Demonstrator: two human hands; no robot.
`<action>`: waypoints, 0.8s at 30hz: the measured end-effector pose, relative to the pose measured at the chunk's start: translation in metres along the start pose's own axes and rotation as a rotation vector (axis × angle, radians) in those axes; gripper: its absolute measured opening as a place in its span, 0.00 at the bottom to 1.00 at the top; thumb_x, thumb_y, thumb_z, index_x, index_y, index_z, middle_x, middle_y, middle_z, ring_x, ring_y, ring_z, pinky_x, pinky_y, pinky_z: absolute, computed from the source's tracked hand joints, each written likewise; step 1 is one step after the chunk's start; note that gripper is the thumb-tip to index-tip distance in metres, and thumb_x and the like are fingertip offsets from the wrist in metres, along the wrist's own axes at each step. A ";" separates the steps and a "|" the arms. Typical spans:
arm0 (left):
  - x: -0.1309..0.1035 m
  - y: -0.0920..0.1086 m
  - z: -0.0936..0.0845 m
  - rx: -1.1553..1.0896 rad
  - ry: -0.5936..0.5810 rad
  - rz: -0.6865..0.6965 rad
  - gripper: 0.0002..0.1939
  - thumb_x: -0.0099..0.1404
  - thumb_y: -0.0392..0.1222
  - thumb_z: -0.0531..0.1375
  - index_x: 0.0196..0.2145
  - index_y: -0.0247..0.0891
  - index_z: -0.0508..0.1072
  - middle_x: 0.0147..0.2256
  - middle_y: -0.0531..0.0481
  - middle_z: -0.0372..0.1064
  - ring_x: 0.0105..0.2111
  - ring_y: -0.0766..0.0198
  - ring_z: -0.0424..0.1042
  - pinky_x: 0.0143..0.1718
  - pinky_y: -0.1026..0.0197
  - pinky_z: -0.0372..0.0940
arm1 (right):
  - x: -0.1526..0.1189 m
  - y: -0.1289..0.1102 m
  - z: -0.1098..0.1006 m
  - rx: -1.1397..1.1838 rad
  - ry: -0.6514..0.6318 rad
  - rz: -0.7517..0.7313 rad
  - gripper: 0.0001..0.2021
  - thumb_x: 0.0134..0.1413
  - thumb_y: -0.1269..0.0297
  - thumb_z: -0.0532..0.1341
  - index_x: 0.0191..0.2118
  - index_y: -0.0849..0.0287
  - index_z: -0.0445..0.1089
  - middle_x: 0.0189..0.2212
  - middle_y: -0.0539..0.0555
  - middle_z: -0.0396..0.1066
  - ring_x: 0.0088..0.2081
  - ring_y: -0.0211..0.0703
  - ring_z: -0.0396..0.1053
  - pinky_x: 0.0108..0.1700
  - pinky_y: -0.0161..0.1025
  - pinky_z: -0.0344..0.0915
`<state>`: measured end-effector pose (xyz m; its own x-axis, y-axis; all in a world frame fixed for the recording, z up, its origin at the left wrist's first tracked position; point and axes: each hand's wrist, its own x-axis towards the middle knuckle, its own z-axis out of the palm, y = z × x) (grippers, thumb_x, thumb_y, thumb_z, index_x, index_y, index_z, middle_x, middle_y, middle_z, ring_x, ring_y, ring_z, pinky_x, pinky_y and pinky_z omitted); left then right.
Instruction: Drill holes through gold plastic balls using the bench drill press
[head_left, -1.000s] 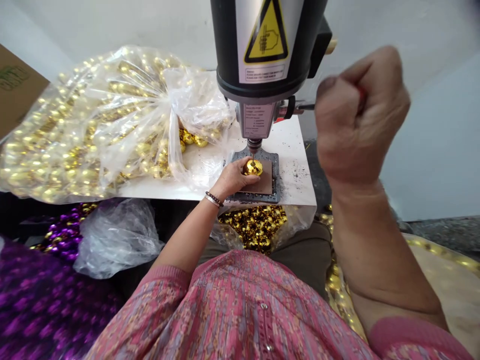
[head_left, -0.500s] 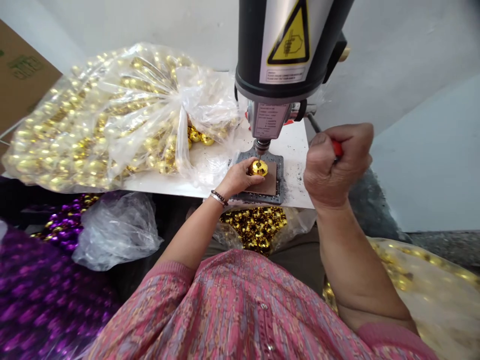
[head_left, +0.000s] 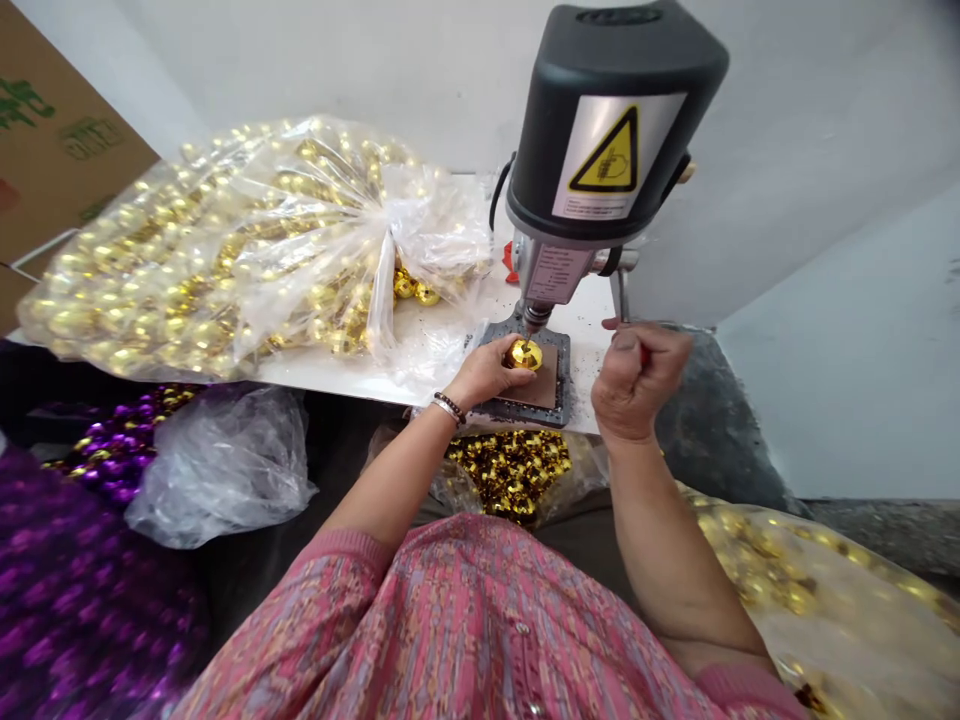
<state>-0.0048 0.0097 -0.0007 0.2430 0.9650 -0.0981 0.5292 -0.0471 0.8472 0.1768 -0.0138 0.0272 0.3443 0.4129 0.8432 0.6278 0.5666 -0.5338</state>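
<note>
My left hand (head_left: 491,371) grips a shiny gold faceted ball (head_left: 526,354) between thumb and fingers, on the brown pad (head_left: 541,378) of a small drill press (head_left: 553,270). The drill bit comes down at the ball's top; whether it is inside the ball I cannot tell. Off to the right, my right hand (head_left: 637,378) is closed around the press's feed lever (head_left: 625,295), whose red knob shows between the fingers. Dark shavings lie around the grey metal base (head_left: 564,405).
A large clear bag of gold balls (head_left: 172,260) lies on the white table's left. Below its front edge is an open bag of gold balls (head_left: 517,465). Purple balls (head_left: 67,590) and a crumpled clear bag (head_left: 221,470) are lower left; another bag (head_left: 795,570) is lower right.
My right hand has moved down and inward with the lever. My left hand still holds the gold ball under the drill. The camera view has shifted, showing more of the press's top.
</note>
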 end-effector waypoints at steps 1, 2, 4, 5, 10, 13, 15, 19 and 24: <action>0.000 0.000 0.000 -0.003 -0.003 -0.003 0.23 0.61 0.38 0.73 0.55 0.38 0.82 0.45 0.49 0.83 0.44 0.56 0.79 0.50 0.59 0.72 | 0.005 -0.002 0.000 0.001 0.014 0.001 0.24 0.68 0.37 0.50 0.32 0.54 0.58 0.25 0.47 0.62 0.30 0.36 0.68 0.38 0.41 0.70; 0.000 0.001 0.000 -0.004 -0.005 -0.006 0.23 0.61 0.38 0.73 0.55 0.38 0.81 0.45 0.49 0.83 0.44 0.56 0.79 0.50 0.59 0.72 | 0.014 -0.006 0.001 -0.003 0.032 0.003 0.23 0.69 0.39 0.50 0.33 0.54 0.58 0.26 0.47 0.62 0.30 0.36 0.68 0.39 0.41 0.70; 0.000 0.003 0.001 0.003 0.002 -0.006 0.24 0.61 0.38 0.73 0.55 0.37 0.80 0.45 0.49 0.83 0.44 0.57 0.79 0.50 0.58 0.72 | 0.040 -0.014 0.002 -0.003 0.047 0.022 0.21 0.71 0.43 0.51 0.34 0.55 0.58 0.28 0.47 0.63 0.30 0.33 0.65 0.39 0.38 0.67; -0.002 0.004 0.001 0.011 0.012 -0.005 0.25 0.61 0.38 0.73 0.56 0.37 0.80 0.45 0.49 0.83 0.44 0.57 0.79 0.49 0.58 0.72 | 0.057 -0.018 0.002 0.002 0.035 0.040 0.19 0.73 0.47 0.51 0.34 0.56 0.57 0.29 0.46 0.63 0.29 0.30 0.62 0.39 0.37 0.65; -0.026 0.006 -0.008 0.042 0.071 -0.009 0.20 0.64 0.44 0.72 0.52 0.38 0.79 0.40 0.51 0.81 0.40 0.59 0.77 0.43 0.60 0.70 | 0.120 -0.036 0.006 0.106 -0.180 0.349 0.14 0.72 0.64 0.53 0.31 0.57 0.55 0.27 0.44 0.59 0.27 0.25 0.56 0.32 0.29 0.55; -0.053 0.000 -0.020 0.070 -0.066 0.028 0.21 0.62 0.47 0.72 0.51 0.39 0.80 0.38 0.51 0.80 0.38 0.59 0.76 0.40 0.60 0.69 | 0.126 -0.047 0.008 0.122 -0.144 0.420 0.15 0.69 0.69 0.57 0.28 0.57 0.56 0.25 0.44 0.60 0.25 0.25 0.55 0.29 0.31 0.53; -0.069 -0.005 -0.028 0.113 -0.201 0.057 0.27 0.58 0.46 0.75 0.55 0.39 0.81 0.41 0.49 0.81 0.39 0.57 0.78 0.42 0.58 0.71 | 0.123 -0.052 0.010 0.136 -0.104 0.443 0.16 0.68 0.72 0.56 0.27 0.57 0.56 0.23 0.43 0.59 0.23 0.25 0.55 0.29 0.32 0.53; -0.083 -0.018 -0.038 0.152 -0.250 0.039 0.40 0.54 0.47 0.79 0.63 0.38 0.79 0.52 0.39 0.81 0.41 0.55 0.79 0.47 0.54 0.75 | 0.118 -0.055 0.011 0.143 -0.069 0.440 0.16 0.69 0.73 0.53 0.27 0.57 0.57 0.21 0.41 0.62 0.18 0.24 0.56 0.26 0.34 0.52; -0.045 -0.031 -0.061 0.047 0.139 -0.039 0.22 0.71 0.46 0.65 0.60 0.39 0.81 0.48 0.42 0.84 0.41 0.57 0.79 0.50 0.53 0.75 | 0.113 -0.054 0.010 0.152 -0.063 0.437 0.15 0.68 0.72 0.52 0.27 0.58 0.57 0.22 0.40 0.64 0.18 0.22 0.57 0.26 0.32 0.52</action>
<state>-0.0821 -0.0167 0.0092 0.1086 0.9926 -0.0543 0.5747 -0.0181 0.8182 0.1746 0.0096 0.1508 0.5080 0.6759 0.5340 0.3222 0.4259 -0.8455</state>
